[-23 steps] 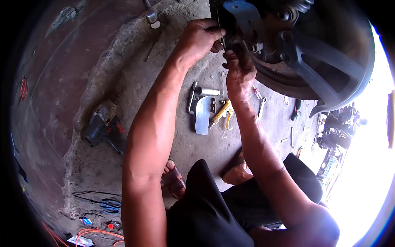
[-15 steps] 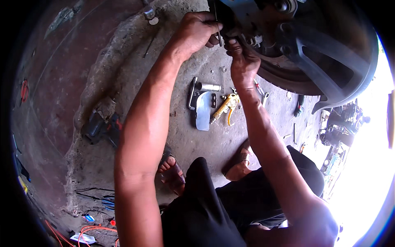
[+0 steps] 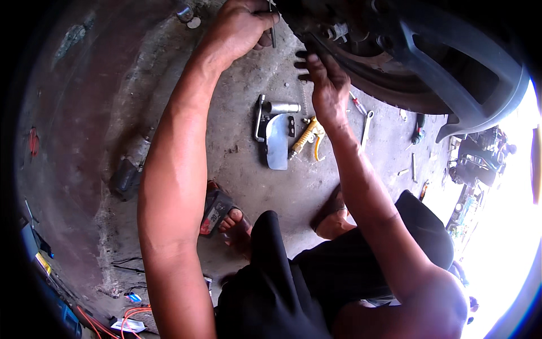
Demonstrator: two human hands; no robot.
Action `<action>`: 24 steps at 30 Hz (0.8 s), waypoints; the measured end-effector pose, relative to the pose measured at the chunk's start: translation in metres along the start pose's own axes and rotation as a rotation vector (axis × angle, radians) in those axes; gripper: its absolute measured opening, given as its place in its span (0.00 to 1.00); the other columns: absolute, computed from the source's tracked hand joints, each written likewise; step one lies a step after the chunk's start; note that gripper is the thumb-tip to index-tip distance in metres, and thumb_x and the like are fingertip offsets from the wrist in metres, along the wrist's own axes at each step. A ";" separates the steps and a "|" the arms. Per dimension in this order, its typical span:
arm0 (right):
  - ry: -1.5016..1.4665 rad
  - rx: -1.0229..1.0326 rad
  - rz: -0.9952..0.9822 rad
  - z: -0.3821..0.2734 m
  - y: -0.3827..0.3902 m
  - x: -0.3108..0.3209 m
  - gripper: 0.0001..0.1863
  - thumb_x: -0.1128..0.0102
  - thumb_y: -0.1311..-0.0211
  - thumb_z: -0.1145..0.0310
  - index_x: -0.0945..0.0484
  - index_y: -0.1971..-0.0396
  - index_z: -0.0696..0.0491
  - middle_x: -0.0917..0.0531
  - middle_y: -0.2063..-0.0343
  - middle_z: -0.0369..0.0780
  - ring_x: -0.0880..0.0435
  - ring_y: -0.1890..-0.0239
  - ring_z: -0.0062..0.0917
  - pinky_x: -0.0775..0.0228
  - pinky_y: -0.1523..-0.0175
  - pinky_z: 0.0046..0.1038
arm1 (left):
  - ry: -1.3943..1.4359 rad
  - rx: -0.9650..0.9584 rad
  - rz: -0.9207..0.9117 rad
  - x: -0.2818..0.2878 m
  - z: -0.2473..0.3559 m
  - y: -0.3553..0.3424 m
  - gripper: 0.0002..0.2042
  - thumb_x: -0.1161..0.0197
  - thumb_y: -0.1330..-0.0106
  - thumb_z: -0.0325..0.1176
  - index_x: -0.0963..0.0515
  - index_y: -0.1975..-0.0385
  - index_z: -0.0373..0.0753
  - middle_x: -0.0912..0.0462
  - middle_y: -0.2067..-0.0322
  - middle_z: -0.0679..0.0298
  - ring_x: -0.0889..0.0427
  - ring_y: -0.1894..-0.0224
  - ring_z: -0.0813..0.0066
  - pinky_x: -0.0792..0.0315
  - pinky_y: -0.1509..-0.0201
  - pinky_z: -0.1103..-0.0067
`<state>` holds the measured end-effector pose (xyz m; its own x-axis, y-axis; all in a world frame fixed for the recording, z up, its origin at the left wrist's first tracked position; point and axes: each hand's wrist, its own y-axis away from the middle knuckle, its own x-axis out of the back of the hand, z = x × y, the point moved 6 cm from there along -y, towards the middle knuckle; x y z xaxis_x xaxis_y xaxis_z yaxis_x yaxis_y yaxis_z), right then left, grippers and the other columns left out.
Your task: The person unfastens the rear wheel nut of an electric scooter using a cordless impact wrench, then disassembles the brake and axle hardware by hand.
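Note:
My left hand [image 3: 240, 28], at the top of the view, pinches a thin metal rod [image 3: 274, 35] between thumb and fingers. The rod points down and its upper end runs to the picture's edge. To its right, my right hand [image 3: 328, 85] is open, its fingers stretched out to the left and the thumb apart. That hand is beside a wheel with a dark tyre [image 3: 389, 93] and a grey spoked rim [image 3: 497, 99]. Whether its thumb touches the dark edge there, I cannot tell. The parts above the wheel are in deep shadow.
On the concrete between my arms lie a grey plate [image 3: 276, 144], a metal cylinder [image 3: 284, 107], a bent bar [image 3: 260, 118], a yellow blow gun [image 3: 305, 138] and a spring [image 3: 305, 99]. A spanner [image 3: 367, 127] lies right of my right wrist. A power tool [image 3: 129, 175] is left of my left arm.
My left hand has moved left with the rod, away from my right hand. The right hand's fingers have spread from a curled grip. The whole view has shifted slightly.

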<state>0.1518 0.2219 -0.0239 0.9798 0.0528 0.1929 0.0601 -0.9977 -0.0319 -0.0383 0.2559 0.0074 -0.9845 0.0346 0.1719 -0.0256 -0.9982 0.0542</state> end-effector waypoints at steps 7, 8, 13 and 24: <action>0.022 0.048 0.060 -0.003 0.009 -0.004 0.16 0.42 0.38 0.65 0.24 0.53 0.58 0.18 0.62 0.37 0.19 0.63 0.19 0.27 0.61 0.21 | 0.382 -0.012 0.109 -0.027 -0.029 -0.009 0.08 0.43 0.38 0.29 0.21 0.64 0.33 0.18 0.73 0.63 0.22 0.73 0.78 0.27 0.67 0.79; 0.016 0.005 0.053 0.000 0.006 -0.009 0.16 0.42 0.39 0.66 0.24 0.53 0.58 0.17 0.62 0.37 0.19 0.63 0.19 0.27 0.62 0.22 | 0.379 -0.008 0.103 -0.025 -0.032 -0.008 0.08 0.43 0.38 0.29 0.21 0.64 0.33 0.18 0.73 0.63 0.22 0.73 0.78 0.27 0.67 0.79; 0.157 -0.230 0.113 0.034 0.021 0.043 0.11 0.41 0.42 0.72 0.21 0.60 0.60 0.17 0.69 0.38 0.22 0.70 0.19 0.29 0.64 0.21 | -0.048 -0.064 0.161 0.002 -0.013 0.006 0.13 0.43 0.37 0.32 0.23 0.56 0.33 0.18 0.69 0.61 0.24 0.73 0.75 0.30 0.68 0.76; 0.460 -0.317 0.147 0.089 0.078 0.103 0.13 0.41 0.40 0.69 0.21 0.60 0.62 0.16 0.65 0.41 0.20 0.65 0.21 0.29 0.58 0.20 | 0.396 0.229 -0.039 -0.003 -0.010 0.008 0.04 0.43 0.39 0.29 0.23 0.72 0.37 0.24 0.80 0.65 0.26 0.83 0.76 0.33 0.84 0.78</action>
<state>0.2745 0.1537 -0.0937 0.7853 -0.0410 0.6177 -0.2003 -0.9610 0.1908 -0.0374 0.2473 -0.0029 -0.9751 0.0060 -0.2216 -0.0688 -0.9584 0.2769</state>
